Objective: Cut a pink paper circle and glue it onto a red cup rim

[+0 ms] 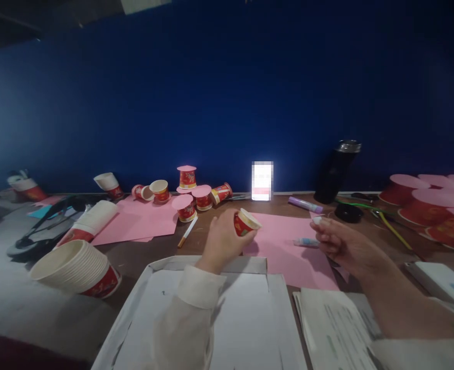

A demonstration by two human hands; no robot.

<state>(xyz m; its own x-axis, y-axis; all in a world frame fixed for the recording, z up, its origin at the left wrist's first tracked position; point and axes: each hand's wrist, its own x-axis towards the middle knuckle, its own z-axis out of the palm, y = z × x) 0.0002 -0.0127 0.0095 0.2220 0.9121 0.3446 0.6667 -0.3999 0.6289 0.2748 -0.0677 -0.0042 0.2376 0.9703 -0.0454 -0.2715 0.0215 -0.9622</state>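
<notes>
My left hand (227, 239) is closed around a small red paper cup (246, 222), its pale mouth tilted up to the right. The cup is above the edge of a pink paper sheet (276, 257). My right hand (337, 241) is closed in a pinch over the right part of that sheet. A small white piece (317, 220) shows at its fingertips; its kind is unclear. Close to these fingers is a clear tube with a blue label (305, 242); whether the hand touches it I cannot tell.
A white box lid (250, 318) fills the near middle. Stacked paper cups (76, 270) lie at left, beside a headset (30, 246). Several small red cups (187, 178), some topped with pink discs, stand behind. A lit screen (262, 180), purple tube (305, 204) and black flask (332, 172) are at the back.
</notes>
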